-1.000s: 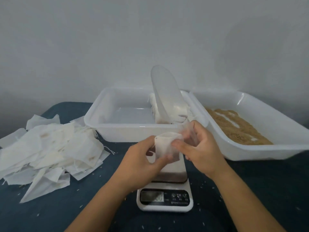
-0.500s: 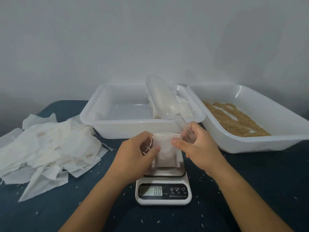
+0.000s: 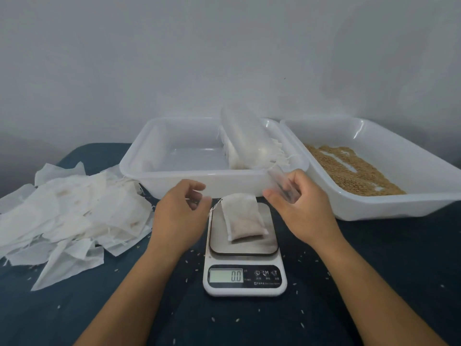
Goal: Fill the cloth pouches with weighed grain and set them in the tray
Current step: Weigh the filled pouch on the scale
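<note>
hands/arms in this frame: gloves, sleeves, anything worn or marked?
Both are bare. The left hand and right hand wear no gloves, and no rings show on the fingers in view. Both forearms are uncovered from the wrists down to the bottom edge of the head view: no sleeves, cuffs, watch, wristband or bracelet. No tape, tags, markings or cables on either arm.

Dim, soft, even light; edges bowed; fingertips motion-blurred.

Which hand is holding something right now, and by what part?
The right hand grips the clear scoop by its handle. The left hand holds nothing.
</note>
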A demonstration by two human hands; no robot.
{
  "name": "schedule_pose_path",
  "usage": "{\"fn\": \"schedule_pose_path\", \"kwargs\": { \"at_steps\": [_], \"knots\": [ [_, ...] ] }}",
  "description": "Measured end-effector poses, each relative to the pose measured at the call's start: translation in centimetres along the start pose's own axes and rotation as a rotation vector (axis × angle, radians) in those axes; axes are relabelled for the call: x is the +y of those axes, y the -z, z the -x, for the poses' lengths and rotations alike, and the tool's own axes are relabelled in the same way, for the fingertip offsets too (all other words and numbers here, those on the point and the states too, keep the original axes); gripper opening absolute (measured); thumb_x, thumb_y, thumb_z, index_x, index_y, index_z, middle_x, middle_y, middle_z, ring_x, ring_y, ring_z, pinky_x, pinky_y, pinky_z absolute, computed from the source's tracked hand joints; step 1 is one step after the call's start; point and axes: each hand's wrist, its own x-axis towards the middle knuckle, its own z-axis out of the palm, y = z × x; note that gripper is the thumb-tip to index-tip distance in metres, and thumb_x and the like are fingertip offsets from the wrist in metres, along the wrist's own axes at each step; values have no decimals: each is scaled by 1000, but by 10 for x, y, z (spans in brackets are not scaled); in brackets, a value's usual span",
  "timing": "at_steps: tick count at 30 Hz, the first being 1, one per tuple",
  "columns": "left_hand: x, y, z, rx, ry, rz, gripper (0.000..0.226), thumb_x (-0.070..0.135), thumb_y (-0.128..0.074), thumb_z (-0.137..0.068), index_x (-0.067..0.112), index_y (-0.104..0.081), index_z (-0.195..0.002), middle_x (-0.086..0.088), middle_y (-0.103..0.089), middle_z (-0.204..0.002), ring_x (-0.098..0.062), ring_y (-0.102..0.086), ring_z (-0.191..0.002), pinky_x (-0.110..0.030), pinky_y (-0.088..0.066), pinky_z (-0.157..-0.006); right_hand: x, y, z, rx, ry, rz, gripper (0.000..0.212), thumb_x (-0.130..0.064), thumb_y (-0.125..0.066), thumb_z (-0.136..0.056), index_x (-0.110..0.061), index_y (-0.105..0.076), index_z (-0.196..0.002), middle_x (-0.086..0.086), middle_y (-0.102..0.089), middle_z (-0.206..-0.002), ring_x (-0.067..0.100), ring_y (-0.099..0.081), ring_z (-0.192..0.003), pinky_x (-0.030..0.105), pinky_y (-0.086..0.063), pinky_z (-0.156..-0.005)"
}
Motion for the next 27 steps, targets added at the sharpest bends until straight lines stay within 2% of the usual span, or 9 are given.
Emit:
{"fn": "schedule_pose_path", "kwargs": {
  "at_steps": [2,3,6,9,12,16,19,22,27],
  "knots": [
    [-2,6,-6,75,67,85,14,30,-68,-92,35,-64,-104,16,-67,-91,14,-58,-76,-18,-50,-64,0,4,-2,83,18,-34,30,-42,-77,-89,-37,-48,-80,-28,-58,-76,-1,-58,-71,10,-43,-60],
    [-3,9,-8,112,89,121,12,31,-68,-93,35,-64,-103,17,-67,-90,13,-58,-74,-26,-54,-69,0,6,-3,123,22,-44,29,-43,-76,-90,-34,-50,-83,-23,-59,-79,3,-60,-72,13,-45,-61],
    [-7,19,-14,191,136,190,6,34,-67,-93,35,-65,-99,16,-65,-88,0,-61,-71,-41,-58,-79,0,11,-5,213,5,-90,23,-46,-74,-91,-37,-53,-94,-13,-65,-95,22,-66,-76,43,-58,-69],
    [-10,24,-18,218,162,207,2,36,-66,-94,36,-65,-96,15,-65,-88,-14,-64,-78,-46,-58,-84,-1,14,-6,254,-10,-120,21,-47,-71,-92,-47,-53,-102,-13,-67,-107,22,-68,-84,53,-60,-73],
    [-10,23,-17,188,168,201,2,38,-66,-94,36,-65,-93,14,-66,-88,-15,-65,-79,-41,-56,-77,0,15,-7,264,-42,-134,23,-45,-71,-92,-44,-55,-109,-13,-68,-108,19,-68,-90,54,-61,-74],
    [-6,10,-10,54,127,109,8,40,-67,-92,34,-64,-89,14,-70,-80,0,-63,-68,-25,-44,-59,1,15,-7,263,-50,-135,26,-42,-72,-93,-38,-56,-113,-12,-68,-105,20,-67,-87,54,-60,-73],
    [-1,-2,-2,-88,73,37,7,44,-67,-93,39,-62,-94,25,-72,-80,7,-65,-72,-22,-43,-63,0,14,-6,257,-36,-127,25,-41,-72,-93,-51,-53,-105,-11,-68,-103,24,-67,-80,53,-60,-71],
    [5,-13,2,-172,30,-26,13,48,-64,-94,44,-58,-105,38,-66,-83,8,-65,-77,-21,-43,-66,0,14,-6,251,-43,-121,28,-41,-73,-93,-53,-50,-104,-12,-67,-103,21,-67,-82,52,-60,-71],
    [13,-20,-1,-185,16,-148,29,56,-58,-95,43,-51,-120,26,-64,-85,8,-57,-85,-30,-46,-74,2,13,-4,239,-66,-163,28,-40,-73,-92,-39,-55,-114,-13,-67,-101,14,-67,-87,52,-62,-68]
  ]
}}
